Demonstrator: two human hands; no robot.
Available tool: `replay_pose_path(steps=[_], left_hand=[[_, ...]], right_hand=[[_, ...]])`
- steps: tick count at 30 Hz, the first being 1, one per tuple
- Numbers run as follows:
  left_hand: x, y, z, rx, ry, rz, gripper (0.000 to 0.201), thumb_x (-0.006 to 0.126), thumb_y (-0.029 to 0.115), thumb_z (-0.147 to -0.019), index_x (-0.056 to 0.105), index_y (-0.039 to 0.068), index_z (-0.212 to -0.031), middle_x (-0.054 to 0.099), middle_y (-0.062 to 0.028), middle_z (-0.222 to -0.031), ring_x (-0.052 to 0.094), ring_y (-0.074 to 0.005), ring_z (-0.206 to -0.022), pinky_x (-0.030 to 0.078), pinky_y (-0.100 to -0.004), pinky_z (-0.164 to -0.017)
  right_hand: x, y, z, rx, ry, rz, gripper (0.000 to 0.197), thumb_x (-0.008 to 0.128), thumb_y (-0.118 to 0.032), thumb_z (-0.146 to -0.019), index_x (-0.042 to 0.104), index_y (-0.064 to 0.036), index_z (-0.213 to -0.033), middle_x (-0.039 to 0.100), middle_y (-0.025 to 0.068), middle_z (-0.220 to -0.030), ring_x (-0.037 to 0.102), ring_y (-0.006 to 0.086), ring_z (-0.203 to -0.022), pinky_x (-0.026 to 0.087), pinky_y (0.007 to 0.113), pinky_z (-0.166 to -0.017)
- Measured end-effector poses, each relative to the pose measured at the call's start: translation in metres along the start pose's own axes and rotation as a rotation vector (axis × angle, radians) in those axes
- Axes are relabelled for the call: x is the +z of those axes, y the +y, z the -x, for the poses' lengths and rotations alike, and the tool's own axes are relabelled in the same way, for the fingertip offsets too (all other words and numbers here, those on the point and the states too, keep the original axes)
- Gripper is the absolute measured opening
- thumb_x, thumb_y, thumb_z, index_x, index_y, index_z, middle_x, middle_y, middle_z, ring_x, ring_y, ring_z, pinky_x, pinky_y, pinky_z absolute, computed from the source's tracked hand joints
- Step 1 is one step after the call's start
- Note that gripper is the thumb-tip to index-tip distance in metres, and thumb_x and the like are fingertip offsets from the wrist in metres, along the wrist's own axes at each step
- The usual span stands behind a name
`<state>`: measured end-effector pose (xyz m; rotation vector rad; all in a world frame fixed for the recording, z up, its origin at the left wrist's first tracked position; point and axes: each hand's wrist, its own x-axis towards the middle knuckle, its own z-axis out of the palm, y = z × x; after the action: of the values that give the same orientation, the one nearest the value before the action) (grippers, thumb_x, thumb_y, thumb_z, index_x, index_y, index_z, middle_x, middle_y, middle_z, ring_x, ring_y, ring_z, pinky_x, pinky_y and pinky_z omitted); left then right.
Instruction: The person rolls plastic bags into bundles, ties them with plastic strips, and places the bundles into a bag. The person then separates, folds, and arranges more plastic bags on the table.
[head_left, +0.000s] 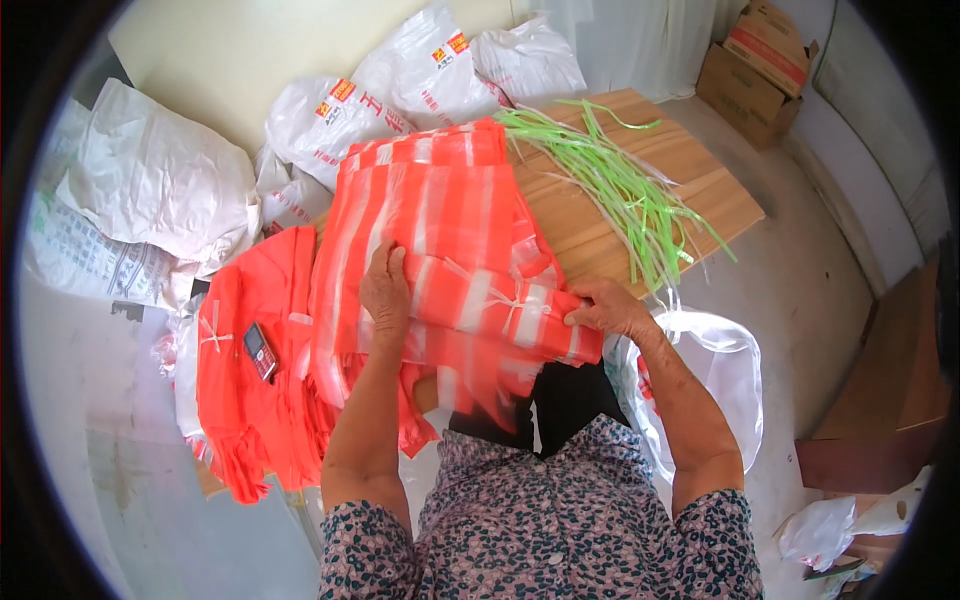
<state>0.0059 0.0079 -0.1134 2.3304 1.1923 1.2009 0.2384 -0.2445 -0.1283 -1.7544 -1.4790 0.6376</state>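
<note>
My left hand (386, 292) and my right hand (612, 308) grip the two ends of a folded bundle of red-and-white striped plastic bags (450, 297). A thin white strip (512, 302) is knotted around the bundle near my right hand. Beneath it lies a larger stack of the same striped bags (430, 205), spread over the wooden tabletop (690, 170). Loose ends of bags hang down toward my lap. The thumb of my right hand presses on top of the bundle, and its other fingers are partly hidden. My left fingers curl over the opposite end.
Green and white plastic strips (640, 190) lie across the table's right side. A mobile phone (260, 352) rests on red folded bags (235, 400) at left. White sacks (165, 170) line the back left. A clear plastic bag (715, 370) hangs open beside my right forearm. Cardboard boxes (750, 90) stand far right.
</note>
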Motion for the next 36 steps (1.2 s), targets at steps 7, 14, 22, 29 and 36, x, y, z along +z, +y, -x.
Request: replay_pose_path(steps=[7,14,22,29,36], left_hand=[[-0.015,0.041,0.041,0.063,0.289,0.14,0.023,0.054,0.018,-0.093,0.061,0.0,-0.106,0.062,-0.0164,-0.101,0.058,-0.0304,-0.094,0.045,-0.0382,-0.085],[-0.084,0.076,0.186,-0.435,-0.362,0.699,0.024,0.048,0.018,-0.098,0.057,0.0,-0.11,0.055,-0.0059,-0.105,0.05,-0.0131,-0.095,0.041,-0.027,-0.083],[-0.077,0.113,0.187,-1.029,-0.469,1.4,0.021,0.057,0.013,-0.087,0.06,-0.001,-0.103,0.064,-0.0058,-0.096,0.06,-0.0129,-0.088,0.047,-0.0279,-0.08],[-0.08,0.102,0.183,-0.667,-0.773,1.036,0.028,0.064,0.01,-0.081,0.061,-0.001,-0.106,0.065,-0.0047,-0.097,0.061,-0.0133,-0.086,0.049,-0.0289,-0.078],[-0.073,0.116,0.191,-0.875,-0.842,1.115,0.025,0.065,0.004,-0.081,0.064,-0.001,-0.105,0.067,-0.0052,-0.098,0.063,-0.0117,-0.087,0.05,-0.0259,-0.077]], right_hand=[[0.01,-0.022,0.034,0.35,-0.113,-0.205,0.033,0.072,-0.032,-0.079,0.064,-0.0011,-0.09,0.06,0.001,-0.076,0.054,0.0092,-0.071,0.045,0.027,-0.065],[0.052,-0.075,0.087,0.542,0.15,-1.037,0.027,0.07,-0.025,-0.086,0.062,-0.0014,-0.096,0.062,-0.0008,-0.084,0.055,0.0051,-0.073,0.047,0.022,-0.065],[0.112,-0.097,0.122,0.464,0.144,-0.922,0.028,0.063,-0.021,-0.087,0.062,0.0021,-0.102,0.062,0.0017,-0.085,0.054,0.0067,-0.077,0.046,0.025,-0.068],[0.116,-0.09,0.137,0.396,0.047,-0.83,0.032,0.064,-0.024,-0.086,0.061,0.0025,-0.105,0.064,0.0053,-0.089,0.056,0.009,-0.081,0.048,0.027,-0.071],[0.112,-0.093,0.129,0.522,0.294,-0.909,0.027,0.056,-0.02,-0.094,0.067,0.0047,-0.1,0.066,0.0015,-0.084,0.056,0.0054,-0.076,0.045,0.022,-0.071]])
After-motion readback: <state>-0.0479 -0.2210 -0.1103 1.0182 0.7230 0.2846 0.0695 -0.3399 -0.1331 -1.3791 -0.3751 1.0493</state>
